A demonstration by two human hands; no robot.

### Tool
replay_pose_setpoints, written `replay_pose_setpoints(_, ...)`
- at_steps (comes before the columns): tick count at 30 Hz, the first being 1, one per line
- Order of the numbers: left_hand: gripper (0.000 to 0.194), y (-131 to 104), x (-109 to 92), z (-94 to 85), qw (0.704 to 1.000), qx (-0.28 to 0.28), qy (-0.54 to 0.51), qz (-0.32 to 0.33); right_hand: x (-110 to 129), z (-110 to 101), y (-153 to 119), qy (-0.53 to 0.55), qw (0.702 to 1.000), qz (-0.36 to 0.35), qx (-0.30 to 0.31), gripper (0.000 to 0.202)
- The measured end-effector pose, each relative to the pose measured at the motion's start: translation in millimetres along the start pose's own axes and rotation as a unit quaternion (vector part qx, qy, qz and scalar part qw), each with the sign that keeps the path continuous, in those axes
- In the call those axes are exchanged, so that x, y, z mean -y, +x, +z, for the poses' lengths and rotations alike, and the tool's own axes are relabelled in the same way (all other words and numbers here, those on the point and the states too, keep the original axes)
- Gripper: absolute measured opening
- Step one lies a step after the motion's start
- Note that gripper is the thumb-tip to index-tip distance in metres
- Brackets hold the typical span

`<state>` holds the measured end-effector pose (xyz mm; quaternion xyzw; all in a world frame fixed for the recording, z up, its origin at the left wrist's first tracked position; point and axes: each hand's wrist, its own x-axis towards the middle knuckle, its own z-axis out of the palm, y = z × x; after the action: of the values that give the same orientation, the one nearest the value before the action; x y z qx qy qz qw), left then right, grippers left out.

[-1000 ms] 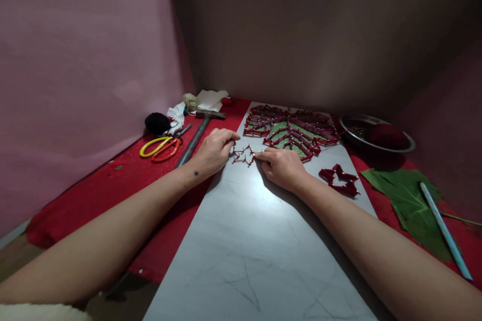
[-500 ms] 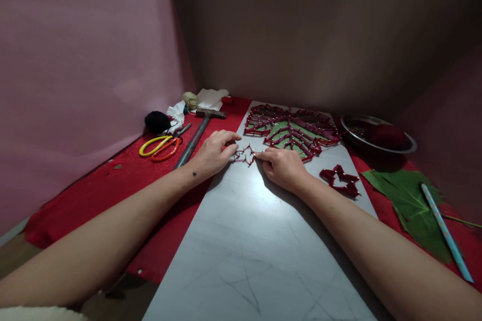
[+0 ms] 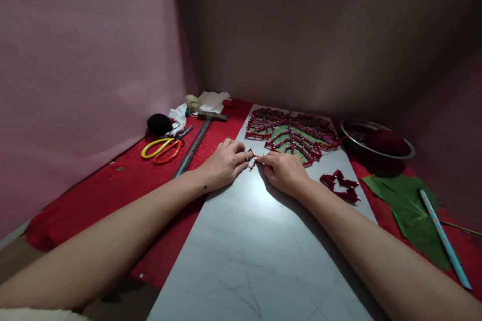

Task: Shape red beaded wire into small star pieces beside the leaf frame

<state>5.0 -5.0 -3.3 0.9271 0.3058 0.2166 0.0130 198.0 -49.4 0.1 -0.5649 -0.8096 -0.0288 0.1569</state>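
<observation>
A pink wall rises left of the red cloth; behind the cloth stands 1 brownish-grey wall, softly lit to its right. Right of the cloth, a dim pinkish surface is perhaps another wall. Brownish floor shows below the cloth's left edge.

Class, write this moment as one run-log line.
left hand: over small nail star | right hand: fingertip at its edge | board: threaded leaf, red star | beside board: hammer, scissors

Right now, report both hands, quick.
Left hand: fingers bent at the small nail outline; grip cannot be told.
Right hand: index finger extended to the outline, other fingers curled; cannot tell if it holds anything.
</observation>
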Motion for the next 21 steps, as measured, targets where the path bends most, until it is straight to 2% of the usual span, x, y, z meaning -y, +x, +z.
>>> replay_pose_setpoints(3, 0.032, 1, 0, -3.0, 1.0, 0.007, 0.009, 0.0, 3, -1, 0, 0.016, 0.999, 0.012, -0.028, 0.037)
replay_pose_setpoints(7, 0.031, 1, -1, -3.8, 1.0, 0.02, 0.012, -0.005, 5, -4, 3, 0.018, 0.997, 0.052, -0.055, 0.027)
replay_pose_setpoints(11, 0.03, 2, -1, -3.2, 0.999, 0.023, 0.019, -0.012, 2, -12, 13, 0.033, 0.993, 0.107, -0.046, 0.022)
replay_pose_setpoints(14, 0.03, 2, -1, -3.3, 1.0, 0.022, 0.02, -0.008, -1, -18, 27, 0.008, 0.993, 0.12, -0.018, 0.023)
replay_pose_setpoints(17, 0.03, 1, -1, -3.8, 1.0, 0.022, 0.013, -0.008, -1, -21, 44, -0.076, 0.991, 0.108, 0.028, 0.024)
replay_pose_setpoints(21, 0.027, 1, -2, -3.0, 0.999, 0.025, 0.017, -0.021, 2, -20, 67, -0.173, 0.981, 0.03, 0.076, 0.023)
